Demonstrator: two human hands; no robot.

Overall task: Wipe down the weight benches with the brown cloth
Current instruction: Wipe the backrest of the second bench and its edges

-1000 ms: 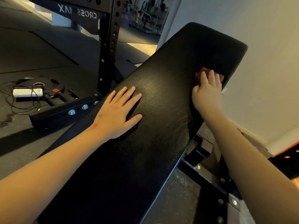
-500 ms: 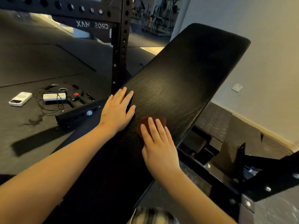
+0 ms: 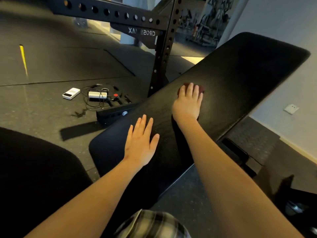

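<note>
A long black padded weight bench (image 3: 240, 79) slopes up from near me to the upper right. My right hand (image 3: 187, 102) lies flat with straight fingers on the brown cloth (image 3: 201, 88), pressing it onto the middle of the pad; only the cloth's edges show past my fingertips. My left hand (image 3: 140, 143) rests flat on the pad's lower end, fingers spread and straight, holding nothing.
A black perforated rack upright (image 3: 164, 54) stands just left of the bench. On the floor to the left lie a white device (image 3: 71, 93), a white box with tangled cables (image 3: 97, 95) and a black rack foot (image 3: 116, 112). Another black pad (image 3: 34, 177) is at lower left. A wall with a socket (image 3: 291, 108) runs on the right.
My right hand swept the cloth down from the top right edge to beside my left hand, then back up to the middle of the pad. The left hand stayed flat, now lower on the pad.
</note>
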